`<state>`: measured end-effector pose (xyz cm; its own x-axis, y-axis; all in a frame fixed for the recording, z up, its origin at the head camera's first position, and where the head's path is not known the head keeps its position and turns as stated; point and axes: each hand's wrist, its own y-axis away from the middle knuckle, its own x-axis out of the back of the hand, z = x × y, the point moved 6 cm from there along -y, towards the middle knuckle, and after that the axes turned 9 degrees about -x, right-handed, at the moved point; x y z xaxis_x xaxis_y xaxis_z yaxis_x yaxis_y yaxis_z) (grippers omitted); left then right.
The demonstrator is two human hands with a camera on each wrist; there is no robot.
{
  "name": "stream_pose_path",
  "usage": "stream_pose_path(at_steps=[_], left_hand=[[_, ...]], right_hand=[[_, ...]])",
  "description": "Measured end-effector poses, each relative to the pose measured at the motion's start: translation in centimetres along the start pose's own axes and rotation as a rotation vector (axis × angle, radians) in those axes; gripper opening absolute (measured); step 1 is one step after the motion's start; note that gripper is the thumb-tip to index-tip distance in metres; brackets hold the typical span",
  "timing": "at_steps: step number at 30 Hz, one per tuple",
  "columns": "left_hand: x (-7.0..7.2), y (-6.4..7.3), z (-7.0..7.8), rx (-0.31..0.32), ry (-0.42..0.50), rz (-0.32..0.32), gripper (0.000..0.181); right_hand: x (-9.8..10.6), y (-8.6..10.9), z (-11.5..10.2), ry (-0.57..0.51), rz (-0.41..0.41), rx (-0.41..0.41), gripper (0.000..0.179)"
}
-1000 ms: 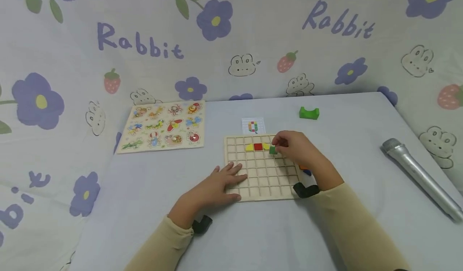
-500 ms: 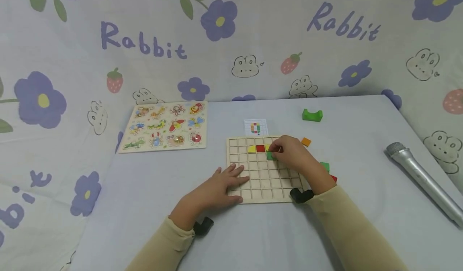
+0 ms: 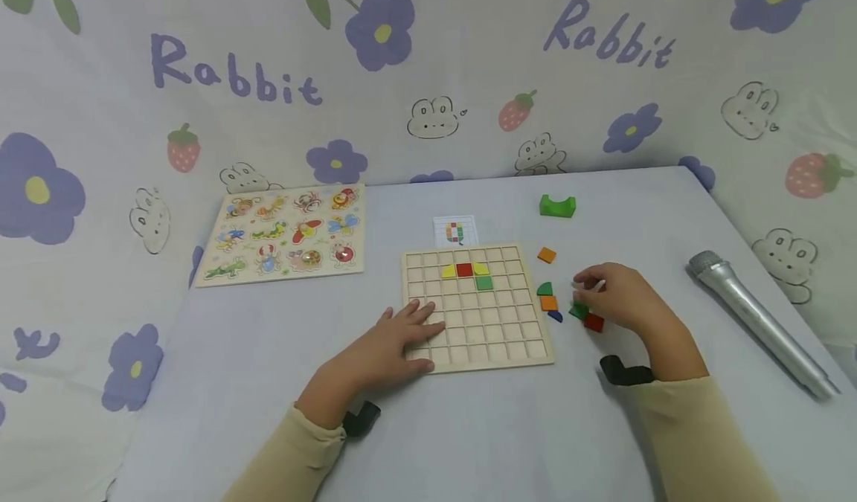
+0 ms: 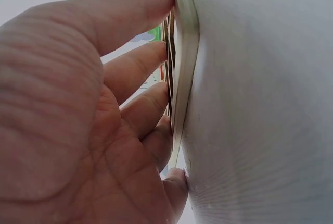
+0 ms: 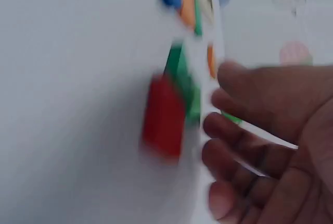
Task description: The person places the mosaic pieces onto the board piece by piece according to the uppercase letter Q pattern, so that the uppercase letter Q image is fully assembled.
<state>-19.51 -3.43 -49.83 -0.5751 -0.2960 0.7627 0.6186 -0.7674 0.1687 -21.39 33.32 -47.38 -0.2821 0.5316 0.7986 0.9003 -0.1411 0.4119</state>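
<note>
My left hand (image 3: 382, 349) rests with spread fingers on the left side of a wooden grid board (image 3: 469, 331); in the left wrist view its fingertips lie along the board's edge (image 4: 184, 62). Near the top of the grid sit a red square (image 3: 465, 270), a yellow piece (image 3: 448, 271) on its left and another yellow piece (image 3: 481, 268) on its right. Below that right one is a green square (image 3: 484, 283). My right hand (image 3: 619, 297) hovers by loose green pieces (image 3: 579, 309) and a red block (image 5: 164, 117), its fingers loosely bent with nothing visible between them.
Beside the board's right edge lie an orange square (image 3: 547, 254), a green quarter-round (image 3: 545, 288), another orange square (image 3: 549, 303) and a blue piece (image 3: 555, 315). Behind stand a pattern card (image 3: 455, 232), an insect puzzle (image 3: 288, 234) and a green block (image 3: 558, 206). A microphone (image 3: 763, 323) lies far right.
My right hand set the green square into the grid below the right yellow piece, let go and moved right to the loose pieces. The left hand has stayed on the board.
</note>
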Motion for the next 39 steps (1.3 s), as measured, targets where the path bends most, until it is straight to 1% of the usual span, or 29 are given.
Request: stream_pose_path(at_steps=[3,6,10,16,19,22,24,26,29,33,39], left_hand=[[0.2,0.3,-0.1,0.016,0.004,0.000,0.070],[0.3,0.6,-0.3,0.023,0.002,-0.001,0.070],[0.3,0.8,-0.3,0.024,0.004,0.000,0.069],[0.2,0.6,-0.4,0.011,0.017,0.000,0.069],[0.1,0.4,-0.3,0.001,0.014,-0.003,0.069],[0.1,0.3,-0.3,-0.003,0.011,-0.005,0.069],[0.1,0.2,-0.4,0.002,0.012,-0.007,0.069],[0.1,0.1,-0.4,0.007,0.011,-0.008,0.069],[0.1,0.1,-0.5,0.014,0.008,-0.007,0.069],[0.2,0.2,-0.4,0.007,0.013,0.000,0.070],[0.2,0.1,-0.4,0.003,0.017,0.008,0.069]], right_hand=[[-0.5,0.1,1.6,-0.036,-0.012,-0.013,0.043],[-1.0,0.1,2.1,-0.069,0.026,-0.005,0.041],[-1.2,0.2,2.0,-0.078,0.069,-0.009,0.037],[-0.8,0.7,1.5,-0.099,0.084,-0.024,0.025],[-0.1,1.3,0.0,-0.121,0.113,0.015,0.022],[0.0,1.6,-3.0,-0.141,0.119,0.088,0.019],[-0.5,1.4,-5.5,-0.142,0.091,0.144,0.015],[-1.6,0.9,-7.7,-0.131,0.049,0.197,0.012],[-3.5,-0.1,-10.0,-0.113,-0.014,0.240,0.008],[-5.3,-1.1,-11.0,-0.092,-0.044,0.241,0.005],[-5.8,-1.1,-11.3,-0.077,-0.044,0.233,0.005]])
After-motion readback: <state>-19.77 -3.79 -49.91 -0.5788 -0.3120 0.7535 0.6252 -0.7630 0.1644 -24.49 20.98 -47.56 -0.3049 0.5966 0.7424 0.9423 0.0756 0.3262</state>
